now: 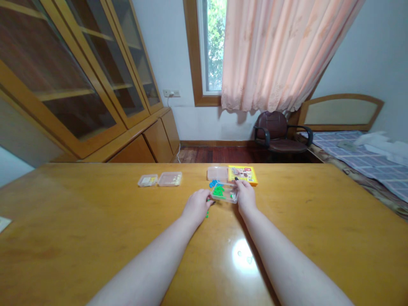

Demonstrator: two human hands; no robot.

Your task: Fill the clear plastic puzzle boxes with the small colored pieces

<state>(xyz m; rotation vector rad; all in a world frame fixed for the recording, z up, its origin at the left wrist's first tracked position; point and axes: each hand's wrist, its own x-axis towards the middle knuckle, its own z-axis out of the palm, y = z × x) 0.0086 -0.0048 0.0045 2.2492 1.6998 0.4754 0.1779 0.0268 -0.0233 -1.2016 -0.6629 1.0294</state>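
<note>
Right hand [247, 198] gripping the box [225, 199] at its three o'clock, green bits [218, 191] inside! Left hand [196, 206] bunched at eight, its grip I can't tell. Best hold it level, blue bits [212, 183] at ten!

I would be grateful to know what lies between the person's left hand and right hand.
In the head view, a clear plastic box with green pieces inside lies between the left hand and right hand.
</note>
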